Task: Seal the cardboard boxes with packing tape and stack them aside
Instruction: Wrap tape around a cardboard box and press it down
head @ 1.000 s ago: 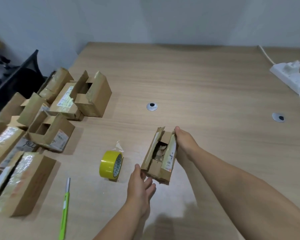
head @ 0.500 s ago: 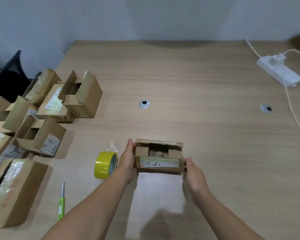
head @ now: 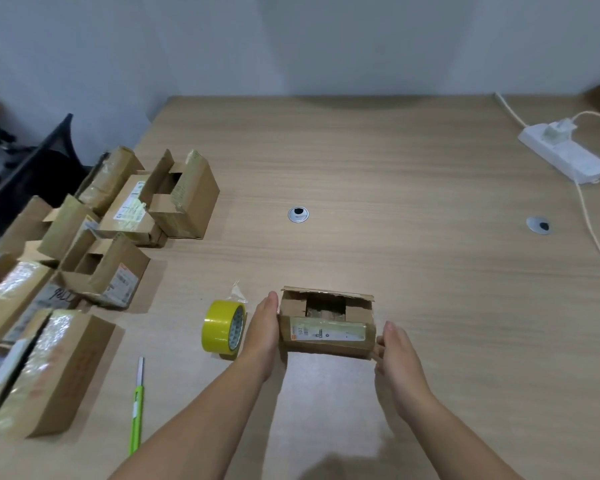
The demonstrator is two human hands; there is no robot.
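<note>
Wood table (head: 413, 174): boxes (head: 194, 202) left, yellow tape roll (head: 220, 330), green pen (head: 136, 415) (maybe cutter), power strip (head: 565, 158) right.

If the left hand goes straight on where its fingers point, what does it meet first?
Probably nothing nearby: the left hand would pass along the box's left end, then over bare table toward the round cable hole. Depth is unclear.

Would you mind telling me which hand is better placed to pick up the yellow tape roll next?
Probably the left hand: the yellow tape roll stands right beside it, while the right hand is on the far side of the open box.
</note>
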